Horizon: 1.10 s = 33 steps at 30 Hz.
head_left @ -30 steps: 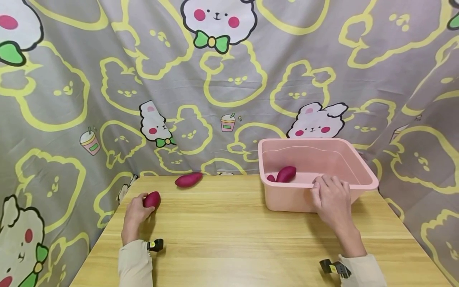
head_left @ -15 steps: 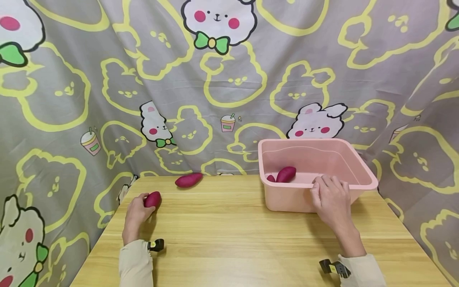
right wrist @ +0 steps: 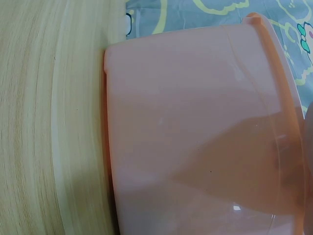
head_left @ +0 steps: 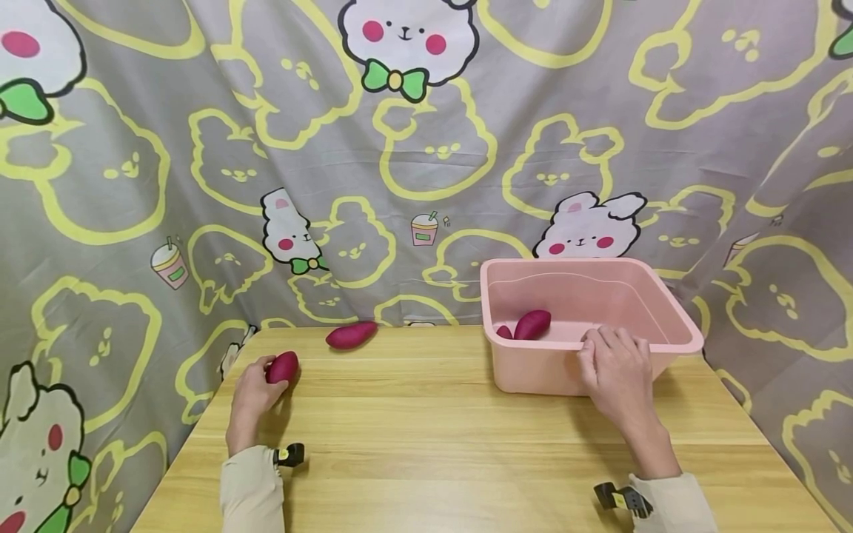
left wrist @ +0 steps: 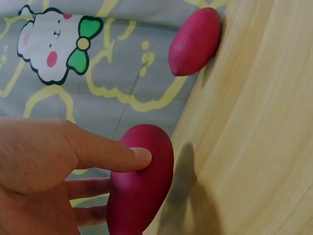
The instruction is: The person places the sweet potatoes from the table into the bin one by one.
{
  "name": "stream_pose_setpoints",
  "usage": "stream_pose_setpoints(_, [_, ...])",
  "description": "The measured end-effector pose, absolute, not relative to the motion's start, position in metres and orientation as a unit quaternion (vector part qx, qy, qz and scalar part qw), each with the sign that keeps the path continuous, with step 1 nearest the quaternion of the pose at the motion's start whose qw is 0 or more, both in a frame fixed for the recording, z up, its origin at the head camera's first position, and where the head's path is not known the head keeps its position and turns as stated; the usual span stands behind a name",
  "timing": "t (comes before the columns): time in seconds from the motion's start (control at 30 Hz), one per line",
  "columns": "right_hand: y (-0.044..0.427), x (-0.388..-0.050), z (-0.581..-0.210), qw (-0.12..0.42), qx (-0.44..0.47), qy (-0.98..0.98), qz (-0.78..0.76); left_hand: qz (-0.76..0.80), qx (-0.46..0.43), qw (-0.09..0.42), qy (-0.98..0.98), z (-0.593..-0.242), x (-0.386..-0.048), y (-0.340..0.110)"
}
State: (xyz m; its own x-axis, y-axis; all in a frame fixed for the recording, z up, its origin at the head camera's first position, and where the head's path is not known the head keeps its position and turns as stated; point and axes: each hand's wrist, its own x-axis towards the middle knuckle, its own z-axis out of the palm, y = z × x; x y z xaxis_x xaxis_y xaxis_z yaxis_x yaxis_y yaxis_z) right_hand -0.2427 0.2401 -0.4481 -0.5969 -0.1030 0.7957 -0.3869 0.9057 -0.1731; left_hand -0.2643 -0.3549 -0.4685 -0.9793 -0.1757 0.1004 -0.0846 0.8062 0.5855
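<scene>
My left hand (head_left: pixel 253 396) pinches a purple sweet potato (head_left: pixel 283 368) at the left of the table. In the left wrist view the thumb lies across this sweet potato (left wrist: pixel 142 188), the other fingers partly hidden behind it. Farther back, a second sweet potato (head_left: pixel 351 335) lies near the curtain. At the right stands a pink plastic bin (head_left: pixel 540 370), and my right hand (head_left: pixel 620 370) grips its front rim with curled fingers. Inside it rests another sweet potato (head_left: pixel 532 325), beside a smaller visible bit of one (head_left: pixel 503 332). The right wrist view mostly shows the bin's outer wall (right wrist: pixel 195 122).
A wooden table (head_left: pixel 413 444) stretches between the two hands. Behind and at both sides hangs a grey curtain (head_left: pixel 453 281) printed with yellow outlines and white rabbits. The bin stands near the table's back right corner.
The sweet potato in my left hand has risen very slightly. My right hand and the bin have stayed in place.
</scene>
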Motion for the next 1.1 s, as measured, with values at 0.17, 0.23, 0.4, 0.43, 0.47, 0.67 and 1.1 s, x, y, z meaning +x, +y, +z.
stream_pose_setpoints(0.17, [0.240,-0.242,-0.448,0.425,0.139,-0.879,0.169,-0.305,0.066,0.083,-0.946,-0.467,-0.264,-0.355])
stream_pose_setpoints(0.23, [0.240,-0.241,-0.448,0.424,0.139,-0.879,0.169,-0.305,0.064,0.088,-0.946,-0.466,-0.264,-0.355])
stream_pose_setpoints(0.4, [0.240,-0.241,-0.448,0.424,0.140,-0.879,0.167,-0.302,0.061,0.105,-0.945,-0.465,-0.262,-0.352])
stream_pose_setpoints(0.43, [0.240,-0.242,-0.448,0.424,0.140,-0.879,0.167,-0.301,0.061,0.109,-0.945,-0.464,-0.262,-0.351])
stream_pose_setpoints(0.47, [0.240,-0.242,-0.448,0.424,0.140,-0.879,0.166,-0.301,0.060,0.113,-0.945,-0.463,-0.262,-0.349])
stream_pose_setpoints(0.67, [0.240,-0.242,-0.448,0.429,0.142,-0.877,0.166,-0.306,0.053,0.139,-0.941,-0.458,-0.262,-0.344])
stream_pose_setpoints(1.1, [0.240,-0.243,-0.448,0.434,0.143,-0.874,0.166,-0.319,0.023,0.197,-0.927,-0.447,-0.265,-0.332])
